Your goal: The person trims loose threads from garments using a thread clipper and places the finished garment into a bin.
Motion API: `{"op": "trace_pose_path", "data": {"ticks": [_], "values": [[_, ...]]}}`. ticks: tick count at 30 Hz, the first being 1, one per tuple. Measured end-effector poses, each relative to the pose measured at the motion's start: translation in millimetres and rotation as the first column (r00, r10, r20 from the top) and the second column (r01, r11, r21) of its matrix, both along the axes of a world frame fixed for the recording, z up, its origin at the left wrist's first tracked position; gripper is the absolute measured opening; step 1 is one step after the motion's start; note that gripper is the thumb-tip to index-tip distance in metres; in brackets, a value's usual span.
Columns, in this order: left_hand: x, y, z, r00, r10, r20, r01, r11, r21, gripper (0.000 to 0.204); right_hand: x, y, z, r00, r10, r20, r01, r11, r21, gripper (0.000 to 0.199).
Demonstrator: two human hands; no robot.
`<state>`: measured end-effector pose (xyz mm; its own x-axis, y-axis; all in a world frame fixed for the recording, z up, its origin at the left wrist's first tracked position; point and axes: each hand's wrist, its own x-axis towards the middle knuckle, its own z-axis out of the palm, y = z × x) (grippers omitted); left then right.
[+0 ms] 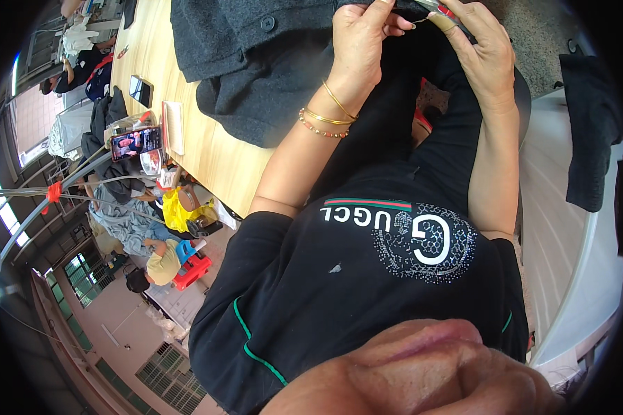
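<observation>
Pinching dark cloth (410,9) at the view's upper edge, your left hand (358,43) was nearly closed; your right hand (484,59) curled around a red-and-silver tool (446,11) just beside it. The dark grey coat (239,76) lay on the wooden counter (232,155), left of both hands.

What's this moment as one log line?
left hand: at dark cloth | right hand: holding red-and-silver item, partly hidden | dark grey coat: on wooden table
</observation>
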<state>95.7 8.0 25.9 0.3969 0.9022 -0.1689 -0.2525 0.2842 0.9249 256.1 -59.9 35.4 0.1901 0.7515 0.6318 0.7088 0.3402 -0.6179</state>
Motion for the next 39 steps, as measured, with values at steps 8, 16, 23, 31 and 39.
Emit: {"op": "trace_pose_path", "data": {"ticks": [8,16,23,31,39], "values": [[5,-2,-4,0.999,0.01,-0.037,-0.011,1.0,-0.018,0.037,-2,-1,2,1.0,0.003,-0.024,-0.003,1.0,-0.017,0.026],[4,-2,-6,1.0,-0.01,-0.024,0.01,1.0,-0.007,0.035,-2,-1,-2,0.966,0.019,-0.258,-0.035,0.998,-0.056,0.019],[12,-20,-6,0.984,-0.106,0.144,0.101,0.994,0.039,0.024,-7,-1,-3,0.923,0.011,-0.384,-0.017,1.0,-0.013,0.035],[-5,-35,4,0.999,0.041,0.033,-0.047,0.972,0.231,0.029,-32,-10,-22,0.806,0.184,-0.562,-0.287,0.953,-0.099,0.044],[-54,-46,12,0.988,0.153,-0.023,-0.14,0.948,0.286,0.027,-80,-2,-2,0.9,0.213,-0.379,-0.299,0.937,-0.182,0.044]]}}
